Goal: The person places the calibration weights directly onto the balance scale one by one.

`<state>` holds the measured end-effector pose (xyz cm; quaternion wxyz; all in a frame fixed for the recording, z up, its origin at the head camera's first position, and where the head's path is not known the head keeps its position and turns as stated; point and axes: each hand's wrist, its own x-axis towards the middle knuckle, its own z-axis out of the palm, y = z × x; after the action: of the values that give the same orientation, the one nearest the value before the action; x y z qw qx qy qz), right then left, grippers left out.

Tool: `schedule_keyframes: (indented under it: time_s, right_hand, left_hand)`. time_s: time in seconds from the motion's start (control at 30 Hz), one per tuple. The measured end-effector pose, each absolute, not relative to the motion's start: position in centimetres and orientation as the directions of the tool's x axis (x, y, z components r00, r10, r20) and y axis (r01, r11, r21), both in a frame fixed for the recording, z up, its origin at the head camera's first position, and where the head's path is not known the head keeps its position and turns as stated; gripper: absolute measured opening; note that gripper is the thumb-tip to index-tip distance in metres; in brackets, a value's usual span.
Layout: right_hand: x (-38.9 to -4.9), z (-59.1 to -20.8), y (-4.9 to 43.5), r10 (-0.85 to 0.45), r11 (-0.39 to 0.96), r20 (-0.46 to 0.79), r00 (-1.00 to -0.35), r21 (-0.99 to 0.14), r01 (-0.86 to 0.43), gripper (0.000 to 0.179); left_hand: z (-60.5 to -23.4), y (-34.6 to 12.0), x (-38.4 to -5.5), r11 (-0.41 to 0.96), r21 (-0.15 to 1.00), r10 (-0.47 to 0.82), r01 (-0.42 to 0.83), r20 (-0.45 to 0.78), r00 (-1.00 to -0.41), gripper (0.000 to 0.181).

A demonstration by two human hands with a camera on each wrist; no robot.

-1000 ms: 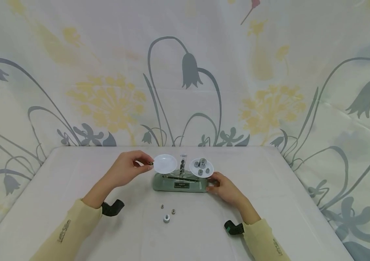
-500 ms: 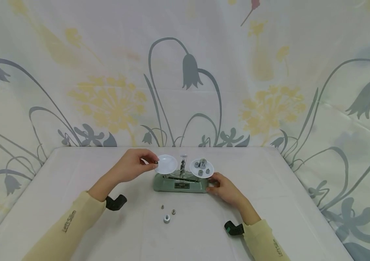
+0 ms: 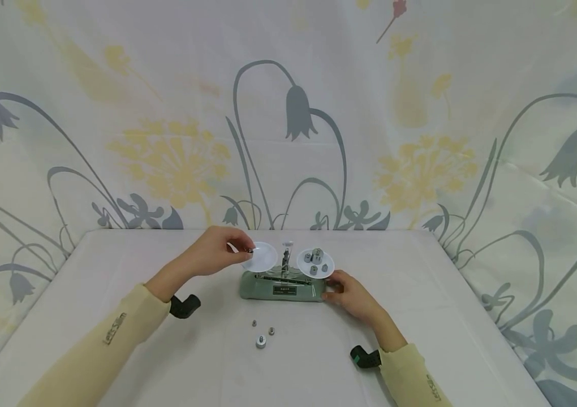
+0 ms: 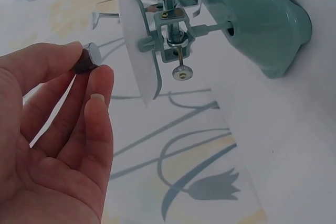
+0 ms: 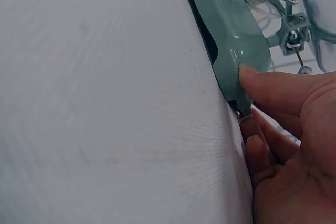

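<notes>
My left hand (image 3: 214, 254) pinches a small cylindrical metal weight (image 4: 90, 57) between thumb and fingertips. It holds the weight at the left edge of the white left pan (image 3: 266, 258) of a green balance scale (image 3: 255, 289); the left wrist view has the weight apart from the pan. At the right end of the scale's base, my right hand (image 3: 352, 294) grips the corner, thumb on the front and fingers around the end, partly hidden. The right pan (image 3: 304, 267) carries several metal weights (image 3: 317, 256), one of them taller than the others.
In front of the scale stand three loose weights on the white tablecloth: a larger one (image 3: 261, 342), a smaller one (image 3: 271, 331) and a tiny one (image 3: 254, 323). A flower-patterned curtain (image 3: 288, 141) hangs behind the table's far edge.
My left hand has moved right with the weight, from beside the left pan to over its left edge. My right hand stays on the scale's base.
</notes>
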<state>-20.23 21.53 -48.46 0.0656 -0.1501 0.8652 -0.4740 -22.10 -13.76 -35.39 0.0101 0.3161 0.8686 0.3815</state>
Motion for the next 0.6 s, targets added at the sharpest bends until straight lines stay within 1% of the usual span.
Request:
schedule_keyframes:
  time_s: [0.33, 0.5, 0.6]
  right_hand:
    - [-20.1, -48.3, 21.6, -0.319, 0.512, 0.037, -0.947, -0.834, -0.205, 0.041]
    - [-20.1, -48.4, 21.6, -0.312, 0.522, 0.03, -0.95, -0.83, -0.198, 0.042]
    - [-20.1, -48.4, 21.6, -0.326, 0.518, 0.045, -0.944, -0.827, -0.218, 0.043]
  left_hand:
    - [-35.0, -13.4, -22.7, 0.534, 0.627, 0.588, 0.567, 0.207, -0.782, 0.012]
    - [-35.1, -13.2, -23.1, 0.542, 0.626, 0.6, 0.561, 0.179, -0.779, 0.013]
    - [-35.3, -13.0, -23.3, 0.539, 0.628, 0.611, 0.561, 0.167, -0.774, 0.011]
